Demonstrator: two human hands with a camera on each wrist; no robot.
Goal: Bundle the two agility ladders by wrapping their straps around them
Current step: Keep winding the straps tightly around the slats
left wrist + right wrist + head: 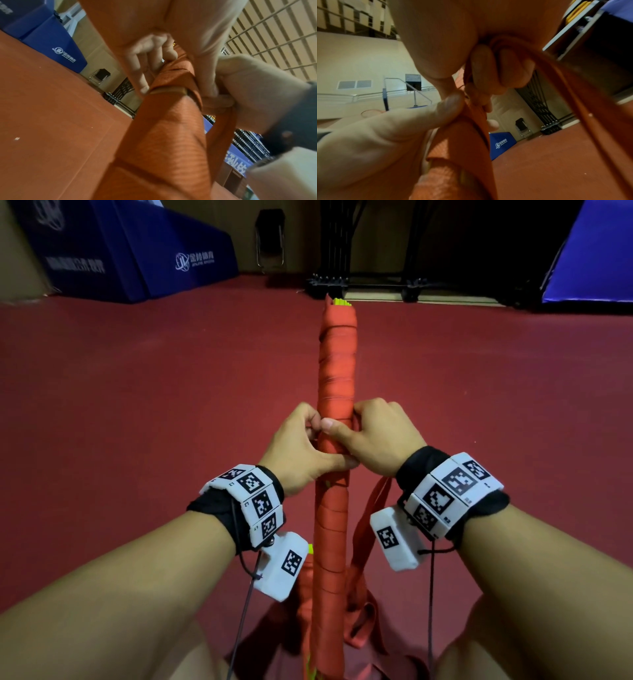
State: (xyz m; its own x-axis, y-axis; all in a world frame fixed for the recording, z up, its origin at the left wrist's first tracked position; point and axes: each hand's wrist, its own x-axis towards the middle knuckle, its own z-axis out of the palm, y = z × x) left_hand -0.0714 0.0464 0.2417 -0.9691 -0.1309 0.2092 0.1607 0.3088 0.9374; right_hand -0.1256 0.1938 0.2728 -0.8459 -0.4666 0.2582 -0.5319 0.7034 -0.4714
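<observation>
While both hands are meeting at the middle of the scene, the long bundle of agility ladders wrapped in orange-red woven strap (337,392) is running from the near edge, between the person's forearms, out toward the far side, with yellow-green rung ends (339,301) showing at its far tip; the left hand (301,450) is gripping the bundle from the left, its fingers (145,63) curling round the wrapped fabric and its thumb lying across the near face; the right hand (380,436) is clamping on from the right, its thumb pressing across the top of the wrap and touching the left hand's fingers; seen from the right wrist, the right hand's fingers (510,70) are curling round a loose length of orange-red strap (371,522), which is hanging down on the right of the bundle toward the near side; more slack strap is lying bunched on the dark red sports floor (137,412) near the person's knees; both wrists are wearing black bands with white marker blocks; at the far left, blue padded mats (137,251) are standing against the wall, and a black folding chair (270,237) is leaning just beside them.
</observation>
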